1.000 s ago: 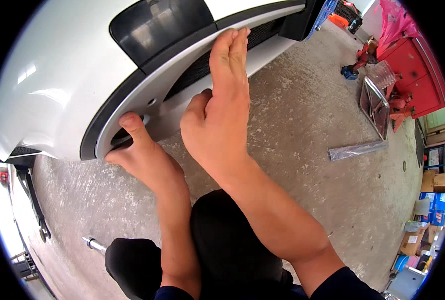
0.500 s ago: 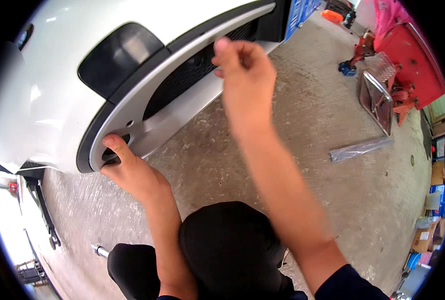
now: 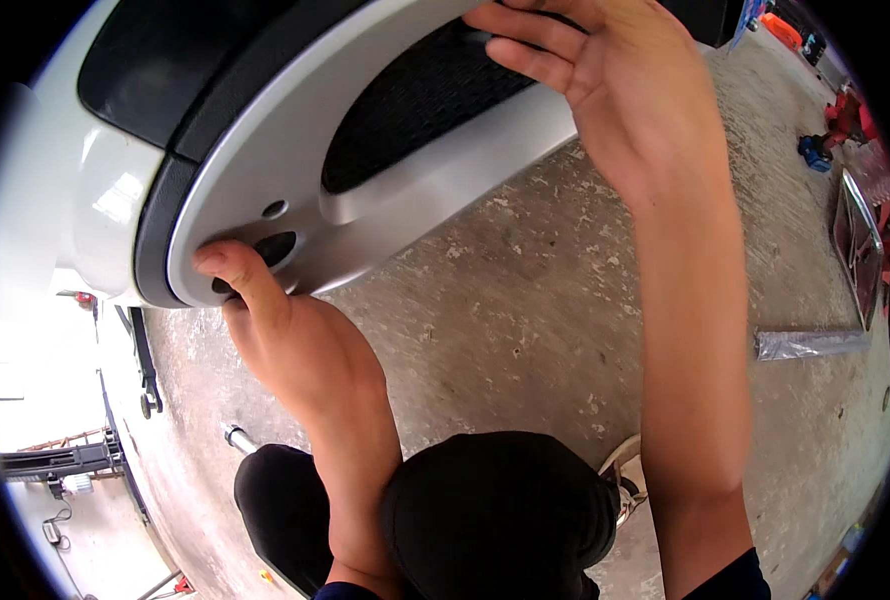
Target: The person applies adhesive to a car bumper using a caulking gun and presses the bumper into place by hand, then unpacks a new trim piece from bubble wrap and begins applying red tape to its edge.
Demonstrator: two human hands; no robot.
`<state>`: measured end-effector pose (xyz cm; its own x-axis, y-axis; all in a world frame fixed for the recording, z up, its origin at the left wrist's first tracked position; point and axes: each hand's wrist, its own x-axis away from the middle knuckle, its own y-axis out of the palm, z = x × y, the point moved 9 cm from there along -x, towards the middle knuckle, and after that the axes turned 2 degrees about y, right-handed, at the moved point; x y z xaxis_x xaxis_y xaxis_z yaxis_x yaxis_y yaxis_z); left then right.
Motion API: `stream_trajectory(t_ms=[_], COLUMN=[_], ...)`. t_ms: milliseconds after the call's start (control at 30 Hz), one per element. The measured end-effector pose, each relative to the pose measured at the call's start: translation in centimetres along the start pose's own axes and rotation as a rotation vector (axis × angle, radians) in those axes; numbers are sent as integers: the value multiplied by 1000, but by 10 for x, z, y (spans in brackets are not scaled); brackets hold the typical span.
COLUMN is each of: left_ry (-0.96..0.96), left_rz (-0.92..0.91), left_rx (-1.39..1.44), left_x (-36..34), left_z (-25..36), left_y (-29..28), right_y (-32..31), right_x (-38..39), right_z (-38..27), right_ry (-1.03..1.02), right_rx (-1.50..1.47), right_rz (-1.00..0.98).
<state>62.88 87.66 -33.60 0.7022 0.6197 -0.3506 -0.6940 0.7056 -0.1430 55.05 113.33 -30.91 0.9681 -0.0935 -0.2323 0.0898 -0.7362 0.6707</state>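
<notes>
At the lower left end of the silver bumper panel [image 3: 285, 130], the left hand [image 3: 310, 360] grips the edge, its thumb flat on the front face beside a dark oval opening [image 3: 279, 247], its fingers going under the lower edge, where their tips are hidden; a small round hole [image 3: 276, 209] sits just above that opening; the right hand [image 3: 637, 90] is open near the top edge of the picture, palm turned toward the panel, fingers loosely stretched and a little spread in front of the black mesh grille [image 3: 420, 115]; whether its fingertips touch the panel I cannot tell.

The panel lies along the lower corner of the white car body [image 3: 110, 200], with a black trim strip [image 3: 157, 235] following its upper left edge and a glossy dark panel [image 3: 165, 70] above that strip; below spreads the worn concrete floor [image 3: 495, 330], and 2 knees in black cloth [image 3: 500, 510] rise at the picture's lower edge; a shiny metal bar [image 3: 240, 439] shows beside the left knee; toward the floor's right edge lie a strip in clear wrapping [image 3: 810, 345] and, just above it, a metal-rimmed tray [image 3: 855, 250].
</notes>
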Motion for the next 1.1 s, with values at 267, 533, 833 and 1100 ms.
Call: stream_trajectory(t_ms=[267,533,833,1100], left_ry=[39,38,-34,-122], left_rz=[-8,-15,24,56], left_rx=[44,-201,33,173], left_x=[-1,-1,0,2], left_z=[-2,-1,-7,-12], left_y=[4,-6,-2,-4], right_y=[-20,-10,-15,-31], right_x=[-11,-6,-9,-7], right_z=[4,-4,7,-15], right_ry=[-131,-63,98,184], right_rx=[172,200,101,333], right_rz=[182,237,185,227])
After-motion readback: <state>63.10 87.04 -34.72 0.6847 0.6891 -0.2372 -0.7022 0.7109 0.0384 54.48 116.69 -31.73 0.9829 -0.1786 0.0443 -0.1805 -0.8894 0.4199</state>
